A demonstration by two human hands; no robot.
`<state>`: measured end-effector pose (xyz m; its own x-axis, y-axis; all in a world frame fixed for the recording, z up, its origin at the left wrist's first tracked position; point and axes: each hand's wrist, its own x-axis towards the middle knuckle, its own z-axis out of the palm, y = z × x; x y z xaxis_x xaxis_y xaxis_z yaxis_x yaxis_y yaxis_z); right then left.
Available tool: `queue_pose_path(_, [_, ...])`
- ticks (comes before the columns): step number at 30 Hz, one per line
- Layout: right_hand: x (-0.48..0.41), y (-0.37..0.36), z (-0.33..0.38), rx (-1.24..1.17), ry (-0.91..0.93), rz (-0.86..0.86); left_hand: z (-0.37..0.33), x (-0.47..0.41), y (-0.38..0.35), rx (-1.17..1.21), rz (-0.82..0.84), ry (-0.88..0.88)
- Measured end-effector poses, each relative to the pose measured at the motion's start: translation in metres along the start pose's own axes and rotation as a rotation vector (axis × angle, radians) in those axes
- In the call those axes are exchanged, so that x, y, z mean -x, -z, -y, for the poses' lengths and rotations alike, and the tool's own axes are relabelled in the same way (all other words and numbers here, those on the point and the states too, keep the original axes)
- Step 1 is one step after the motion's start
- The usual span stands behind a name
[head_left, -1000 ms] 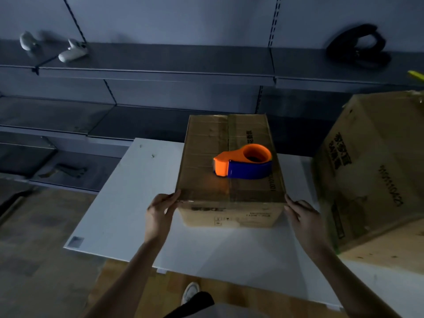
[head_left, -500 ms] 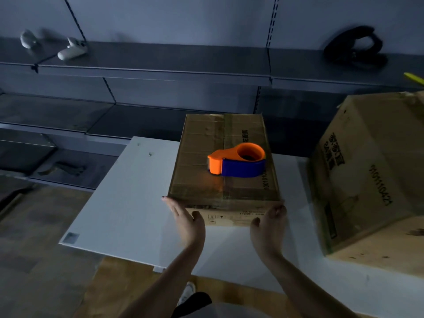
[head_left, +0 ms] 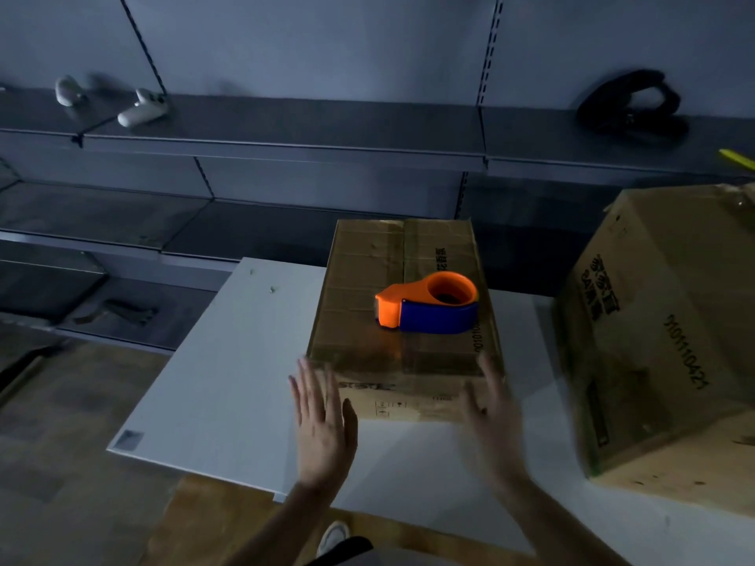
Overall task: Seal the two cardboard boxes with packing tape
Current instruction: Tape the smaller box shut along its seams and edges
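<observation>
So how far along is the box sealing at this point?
Done: the middle box looks sealed; glossy tape covers its top seam and near edge. In hand: nothing. The left hand and right hand are open at its near face, and the tape dispenser rests on its top. Left: the larger box at right, tilted; whether it is taped cannot be told.

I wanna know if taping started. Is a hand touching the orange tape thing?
Apart. Head view: left hand and right hand sit by the box front, bare cardboard between them and the tape dispenser.
</observation>
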<state>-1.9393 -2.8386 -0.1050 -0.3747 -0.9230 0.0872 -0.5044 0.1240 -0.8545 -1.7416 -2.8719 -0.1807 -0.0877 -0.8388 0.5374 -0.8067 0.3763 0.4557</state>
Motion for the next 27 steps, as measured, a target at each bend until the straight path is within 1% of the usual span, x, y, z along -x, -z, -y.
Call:
queue_pose_path(2, [-0.024,0.019,0.002,0.281,0.317,-0.037,0.006,-0.025,0.009,-0.019,0.034,-0.212])
queue_pose_path(3, [-0.042,0.024,-0.009,0.439,0.449,-0.017,0.01,-0.04,0.01,-0.051,0.086,-0.295])
queue_pose_path(4, [-0.059,0.026,-0.025,0.59,0.555,0.033,0.013,-0.054,0.012,-0.105,0.151,-0.376])
queue_pose_path(5, [-0.072,0.026,-0.038,0.686,0.611,0.124,0.017,-0.065,0.011,-0.167,0.22,-0.453])
queue_pose_path(6, [-0.078,0.023,-0.047,0.737,0.617,0.214,0.02,-0.074,0.009,-0.223,0.283,-0.516])
queue_pose_path(7, [-0.081,0.02,-0.055,0.757,0.621,0.255,0.023,-0.08,0.007,-0.262,0.316,-0.564])
queue_pose_path(8, [-0.082,0.017,-0.062,0.753,0.628,0.258,0.025,-0.083,0.004,-0.286,0.335,-0.581])
queue_pose_path(10, [-0.076,0.011,-0.067,0.758,0.639,0.199,0.028,-0.081,-0.002,-0.302,0.319,-0.573])
queue_pose_path(12, [-0.076,0.008,-0.062,0.812,0.649,0.186,0.026,-0.076,-0.007,-0.28,0.273,-0.556])
queue_pose_path(14, [-0.078,0.009,-0.061,0.898,0.71,0.17,0.024,-0.073,-0.009,-0.267,0.25,-0.553])
queue_pose_path(17, [-0.078,0.018,-0.057,0.95,0.796,0.216,0.024,-0.075,-0.004,-0.229,0.232,-0.57])
queue_pose_path(20, [-0.077,0.014,-0.034,0.907,0.865,0.31,0.011,-0.08,-0.004,-0.209,0.298,-0.584])
queue_pose_path(23, [-0.071,-0.004,-0.019,0.885,0.793,0.405,-0.004,-0.08,-0.019,-0.168,0.312,-0.611])
queue_pose_path(25, [-0.068,-0.015,-0.028,0.907,0.776,0.503,-0.006,-0.079,-0.025,-0.127,0.283,-0.593])
queue_pose_path(27, [-0.068,-0.017,-0.033,0.958,0.786,0.485,-0.003,-0.075,-0.028,-0.1,0.243,-0.573])
